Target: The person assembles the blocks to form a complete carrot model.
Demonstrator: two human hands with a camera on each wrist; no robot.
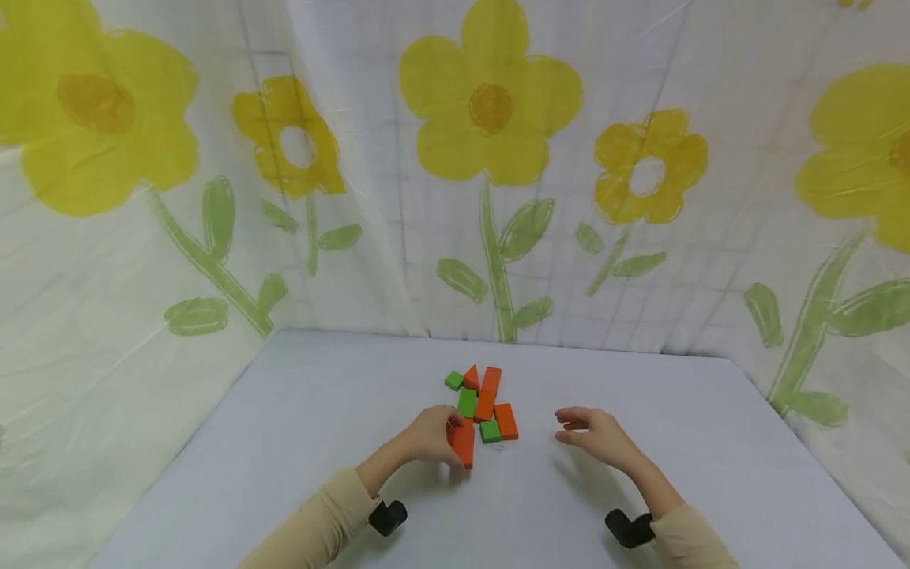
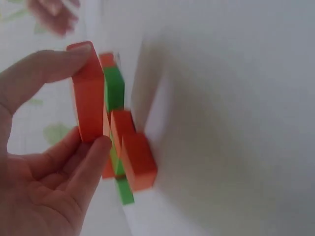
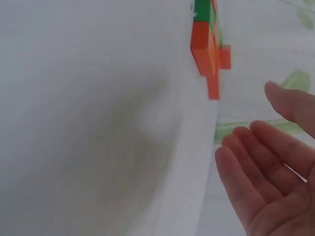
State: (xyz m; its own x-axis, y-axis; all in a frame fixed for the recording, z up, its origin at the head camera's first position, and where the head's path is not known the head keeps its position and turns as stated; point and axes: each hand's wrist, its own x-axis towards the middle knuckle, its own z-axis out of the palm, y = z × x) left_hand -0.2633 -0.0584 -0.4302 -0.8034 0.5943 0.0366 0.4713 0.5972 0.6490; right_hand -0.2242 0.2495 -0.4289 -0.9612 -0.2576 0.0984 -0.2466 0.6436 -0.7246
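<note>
My left hand (image 1: 430, 435) pinches a red-orange rectangular block (image 1: 464, 444) between thumb and fingers; in the left wrist view this block (image 2: 89, 105) looks held up off the table. Just beyond it lies a group of blocks: a green block (image 1: 490, 431) beside an orange one (image 1: 506, 422), another green block (image 1: 467, 403), two orange blocks in line (image 1: 485, 405), an orange triangular block (image 1: 472, 378) and a small green block (image 1: 453, 381). To the right of the group, my right hand (image 1: 600, 436) hovers with loosely bent fingers and thumb apart, holding nothing.
A white table (image 1: 320, 411) carries the blocks. Behind it and at the sides hangs a pale curtain (image 1: 370, 261) printed with yellow flowers and green leaves. Black wrist devices (image 1: 388, 518) sit at both sleeve cuffs.
</note>
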